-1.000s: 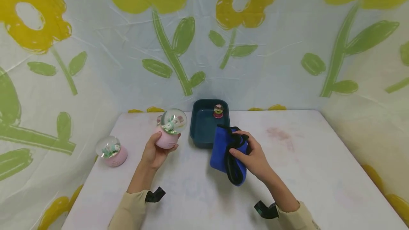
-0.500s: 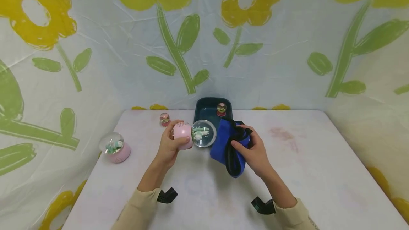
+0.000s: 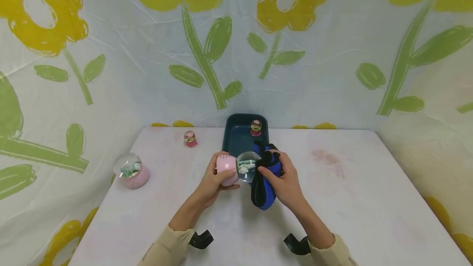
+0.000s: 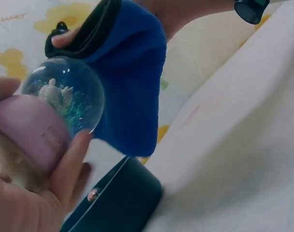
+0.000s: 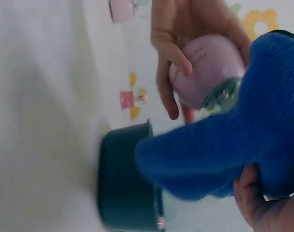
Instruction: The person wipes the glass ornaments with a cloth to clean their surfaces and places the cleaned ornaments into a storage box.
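Observation:
My left hand (image 3: 210,180) grips the pink base of a snow globe (image 3: 227,169), which lies on its side in the air with its glass ball pointing right. Small white figures and green glitter show inside the ball in the left wrist view. In my right hand (image 3: 286,175) is a folded blue cloth (image 3: 271,184) with black edging, pinched between thumb and fingers. The cloth (image 4: 132,77) overlaps the far side of the ball. From the right wrist, the cloth (image 5: 210,145) hides most of the glass, and the pink base (image 5: 210,67) shows above it.
A dark teal tray (image 3: 230,134) stands at the back middle, with a tiny snow globe (image 3: 256,127) in it. Left of the tray is another tiny snow globe (image 3: 190,138). A larger pink-based snow globe (image 3: 135,173) sits near the table's left edge.
My left hand has tipped its snow globe from upright onto its side and carried it right, up against the cloth. The right hand has moved slightly left with the cloth.

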### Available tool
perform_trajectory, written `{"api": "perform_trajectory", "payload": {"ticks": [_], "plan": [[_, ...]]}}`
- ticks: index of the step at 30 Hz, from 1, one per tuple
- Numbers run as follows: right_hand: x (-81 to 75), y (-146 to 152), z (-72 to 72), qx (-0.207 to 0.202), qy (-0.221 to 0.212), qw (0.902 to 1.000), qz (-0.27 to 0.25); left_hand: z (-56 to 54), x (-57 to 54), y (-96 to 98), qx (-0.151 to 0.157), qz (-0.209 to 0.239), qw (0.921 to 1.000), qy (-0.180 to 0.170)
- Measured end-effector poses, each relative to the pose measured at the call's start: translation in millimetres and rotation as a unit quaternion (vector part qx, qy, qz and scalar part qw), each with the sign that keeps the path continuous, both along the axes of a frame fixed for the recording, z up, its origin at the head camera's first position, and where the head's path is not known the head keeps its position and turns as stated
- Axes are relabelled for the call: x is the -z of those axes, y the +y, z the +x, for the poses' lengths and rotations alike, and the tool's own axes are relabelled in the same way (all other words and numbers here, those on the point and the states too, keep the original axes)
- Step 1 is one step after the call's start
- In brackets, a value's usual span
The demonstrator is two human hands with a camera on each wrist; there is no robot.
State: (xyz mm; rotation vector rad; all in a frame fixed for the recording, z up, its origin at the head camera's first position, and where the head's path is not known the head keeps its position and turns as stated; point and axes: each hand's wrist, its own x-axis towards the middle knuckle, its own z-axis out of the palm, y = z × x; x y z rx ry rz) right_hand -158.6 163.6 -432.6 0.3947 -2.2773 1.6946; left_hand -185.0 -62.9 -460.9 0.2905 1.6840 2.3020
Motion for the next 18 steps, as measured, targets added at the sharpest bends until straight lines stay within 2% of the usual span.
{"api": "perform_trajectory", "payload": {"ticks": [3, 5, 8, 10, 13, 15, 18], "plan": [[-4.8, 0, 5.4, -0.028, -0.003, 0.9978, 0.061, -1.2, 0.0, -1.8, -0.002, -0.016, 0.9999, 0.004], [-9.9, 3, 9.3, -0.074, -0.017, 0.9930, 0.090, -1.1, -2.2, -3.1, -0.018, -0.024, 0.9995, 0.010], [-14.3, 11, 11.5, -0.156, -0.044, 0.9829, 0.088, -0.2, -5.4, -5.5, -0.040, -0.024, 0.9988, 0.013], [-13.5, 16, 10.2, -0.189, -0.058, 0.9773, 0.077, 1.1, -8.4, -5.6, -0.044, -0.016, 0.9988, 0.012], [-8.6, 20, 6.2, -0.198, -0.061, 0.9770, 0.052, 1.1, -14.1, -2.8, -0.044, -0.003, 0.9987, 0.025], [-3.2, 19, 4.0, -0.183, -0.047, 0.9811, 0.041, 1.0, -17.6, 0.4, -0.044, 0.009, 0.9984, 0.035], [6.3, 15, 5.0, -0.169, -0.029, 0.9851, -0.002, 2.2, -18.1, 5.3, -0.043, 0.028, 0.9979, 0.041]]}}
